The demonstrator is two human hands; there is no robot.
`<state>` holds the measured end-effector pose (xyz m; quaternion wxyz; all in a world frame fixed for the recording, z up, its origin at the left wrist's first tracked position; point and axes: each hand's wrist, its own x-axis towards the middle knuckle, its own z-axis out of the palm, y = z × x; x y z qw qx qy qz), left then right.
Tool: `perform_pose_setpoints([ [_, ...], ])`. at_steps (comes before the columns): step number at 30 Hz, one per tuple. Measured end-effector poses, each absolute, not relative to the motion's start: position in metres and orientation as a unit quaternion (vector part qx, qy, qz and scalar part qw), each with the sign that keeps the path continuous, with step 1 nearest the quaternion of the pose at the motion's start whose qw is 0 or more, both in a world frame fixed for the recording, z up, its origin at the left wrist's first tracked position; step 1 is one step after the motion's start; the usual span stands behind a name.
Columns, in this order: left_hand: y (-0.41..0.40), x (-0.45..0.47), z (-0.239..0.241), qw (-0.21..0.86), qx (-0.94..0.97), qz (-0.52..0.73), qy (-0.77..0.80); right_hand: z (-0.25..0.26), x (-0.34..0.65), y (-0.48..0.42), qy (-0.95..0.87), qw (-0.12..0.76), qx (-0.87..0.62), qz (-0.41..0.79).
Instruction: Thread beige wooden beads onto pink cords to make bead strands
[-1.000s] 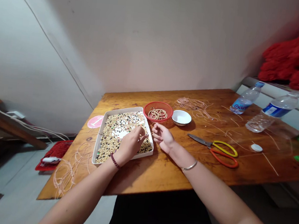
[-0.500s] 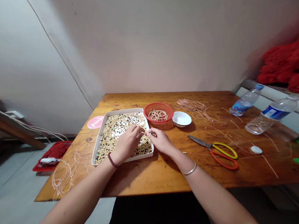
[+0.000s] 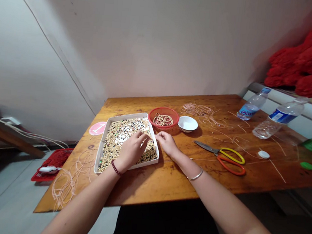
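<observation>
Head view shows the left hand (image 3: 133,148) over the near-right part of the white tray (image 3: 99,156), where the small beads (image 3: 112,142) lie spread, and the right hand (image 3: 167,144) by its right edge. Fingers curl toward each other, presumably for fine work; whether either grasps anything, I cannot tell. Scissors (image 3: 217,151) right and the red basket (image 3: 176,121) far side seem placed for easy reach.

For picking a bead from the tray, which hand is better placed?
Probably the left hand: it is over the beads, while the right hand is at the right edge of the white tray.
</observation>
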<state>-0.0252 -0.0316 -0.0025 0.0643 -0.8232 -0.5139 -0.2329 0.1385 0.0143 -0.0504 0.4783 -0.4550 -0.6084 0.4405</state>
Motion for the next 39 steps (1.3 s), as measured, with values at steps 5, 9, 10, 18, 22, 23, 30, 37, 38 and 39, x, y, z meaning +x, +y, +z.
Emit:
perform_pose_setpoints([
  [5, -0.032, -0.025, -0.002, 0.055, -0.823, -0.237, -0.513, -0.05, 0.142, 0.023, -0.547, 0.521, -0.483, 0.443],
  [9, -0.032, -0.025, -0.002, 0.065, -0.824, -0.226, -0.516, -0.056, 0.144, 0.022, -0.551, 0.505, -0.525, 0.407],
  [10, -0.032, -0.025, -0.003, 0.067, -0.824, -0.225, -0.515, -0.058, 0.144, 0.022, -0.559, 0.492, -0.536, 0.398],
  [18, -0.032, -0.027, -0.004, 0.061, -0.83, -0.207, -0.514, -0.041, 0.172, 0.038, -0.472, 0.59, -0.533, 0.381],
  [22, -0.033, -0.027, -0.004, 0.057, -0.834, -0.194, -0.513, -0.021, 0.175, 0.021, -0.487, 0.655, -0.529, 0.232],
  [23, -0.034, -0.027, -0.004, 0.058, -0.838, -0.189, -0.508, -0.018, 0.171, 0.013, -0.551, 0.637, -0.498, 0.208],
  [30, -0.036, -0.028, -0.007, 0.047, -0.867, -0.201, -0.454, -0.024, 0.135, -0.016, -0.728, 0.442, -0.366, 0.375],
  [37, -0.039, -0.025, -0.005, 0.05, -0.875, -0.203, -0.436, -0.033, 0.137, -0.011, -0.732, 0.405, -0.431, 0.339],
  [38, -0.039, -0.025, -0.006, 0.051, -0.876, -0.2, -0.436, -0.031, 0.138, -0.013, -0.75, 0.384, -0.449, 0.296],
  [39, -0.039, -0.025, -0.006, 0.054, -0.875, -0.198, -0.439, -0.029, 0.139, -0.015, -0.765, 0.365, -0.466, 0.254],
])
